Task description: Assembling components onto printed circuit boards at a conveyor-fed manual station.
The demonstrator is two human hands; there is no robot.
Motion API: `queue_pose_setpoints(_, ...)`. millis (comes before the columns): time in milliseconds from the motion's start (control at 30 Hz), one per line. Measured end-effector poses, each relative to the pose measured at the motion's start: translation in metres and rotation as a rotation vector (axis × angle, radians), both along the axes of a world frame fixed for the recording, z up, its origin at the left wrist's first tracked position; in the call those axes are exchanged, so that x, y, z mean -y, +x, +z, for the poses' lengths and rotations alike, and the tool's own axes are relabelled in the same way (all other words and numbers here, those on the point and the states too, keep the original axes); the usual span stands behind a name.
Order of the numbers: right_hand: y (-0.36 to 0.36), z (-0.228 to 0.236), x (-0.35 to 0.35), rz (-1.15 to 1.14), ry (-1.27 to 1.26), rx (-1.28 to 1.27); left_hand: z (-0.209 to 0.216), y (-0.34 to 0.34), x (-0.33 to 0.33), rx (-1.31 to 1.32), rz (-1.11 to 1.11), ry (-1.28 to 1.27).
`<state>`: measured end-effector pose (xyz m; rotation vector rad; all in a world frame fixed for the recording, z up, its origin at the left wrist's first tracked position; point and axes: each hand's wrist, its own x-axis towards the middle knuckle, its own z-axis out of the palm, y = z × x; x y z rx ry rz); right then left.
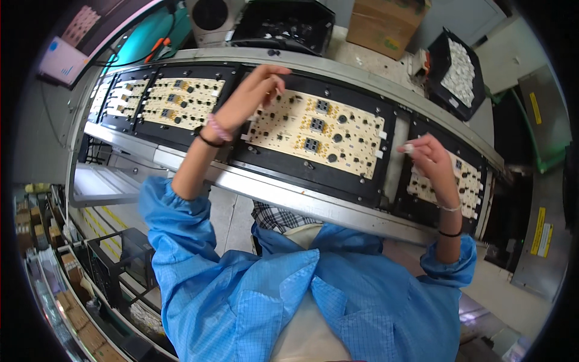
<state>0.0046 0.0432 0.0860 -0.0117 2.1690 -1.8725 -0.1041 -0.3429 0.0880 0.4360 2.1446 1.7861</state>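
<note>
A cream circuit board with black and grey parts lies in a black carrier tray on the conveyor in front of me. My left hand reaches over the board's upper left corner, fingers bent down onto it. My right hand hovers between this tray and the neighbouring board on the right, pinching a small white part in its fingertips. Both forearms come out of blue sleeves.
More boards in black trays run along the conveyor to the left. A black bin of white parts stands beyond the belt at right, a cardboard box and a black tray at the back. Shelving sits lower left.
</note>
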Motion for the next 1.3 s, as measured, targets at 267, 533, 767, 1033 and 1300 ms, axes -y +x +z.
queue_pose_setpoints(267, 0.032, -0.014, 0.051, 0.15, 0.594, -0.341, -0.009, 0.015, 0.034, 0.36, 0.047, 0.397)
queue_pose_setpoints(533, 0.038, -0.006, 0.063, 0.138, 0.922, -0.382, -0.03, 0.021, 0.057, 0.346, 0.027, 0.536)
queue_pose_setpoints(767, 0.035, -0.005, 0.064, 0.193, 0.988, -0.423, -0.03, 0.024, 0.056, 0.368, 0.036, 0.574)
queue_pose_setpoints(1033, 0.039, -0.008, 0.076, 0.143, 1.1, -0.51, -0.015, 0.02, 0.043, 0.278, 0.025, 0.295)
queue_pose_setpoints(1300, 0.027, -0.005, 0.071, 0.222, 0.989, -0.422, -0.014, 0.019, 0.014, -0.255, -0.008, -0.249)
